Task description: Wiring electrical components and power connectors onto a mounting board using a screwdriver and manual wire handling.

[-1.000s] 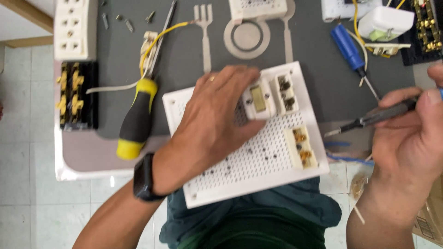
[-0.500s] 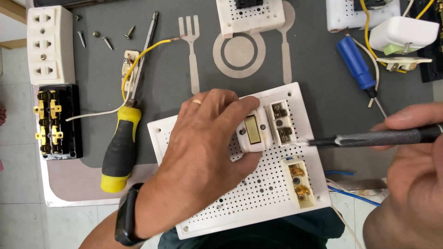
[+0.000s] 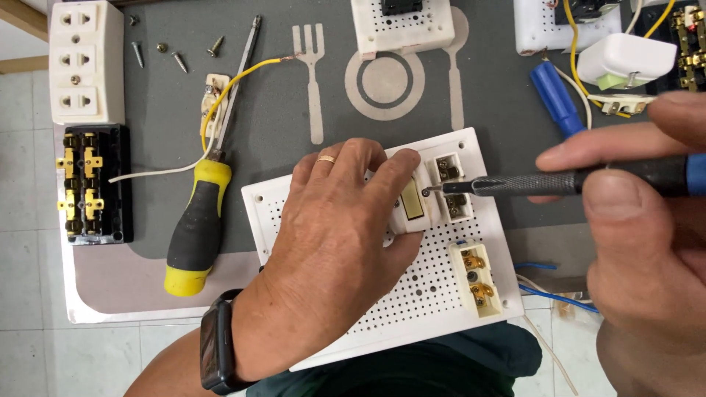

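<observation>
My left hand (image 3: 334,250) lies flat on a white perforated board (image 3: 434,294), its fingers pinching a small white switch module (image 3: 412,206) mounted on the board. My right hand (image 3: 647,228) grips a slim black screwdriver (image 3: 529,184) held level, its tip touching the side of that switch module beside a white terminal block (image 3: 450,187). A second terminal block with brass screws (image 3: 474,276) sits lower on the board. A ring and a black wristwatch are on my left hand and wrist.
A yellow-and-black screwdriver (image 3: 202,213) lies to the left on the grey mat (image 3: 257,117), beside a small part with a yellow wire. Loose screws, a white triple socket (image 3: 77,62) and a black socket body (image 3: 92,184) sit far left. A blue-handled screwdriver (image 3: 555,95) and more white boards lie at the back.
The view has closed in on the board. My right hand swung the slim screwdriver from a slanted hold to level and brought its tip to the switch module. My left hand stays on the board.
</observation>
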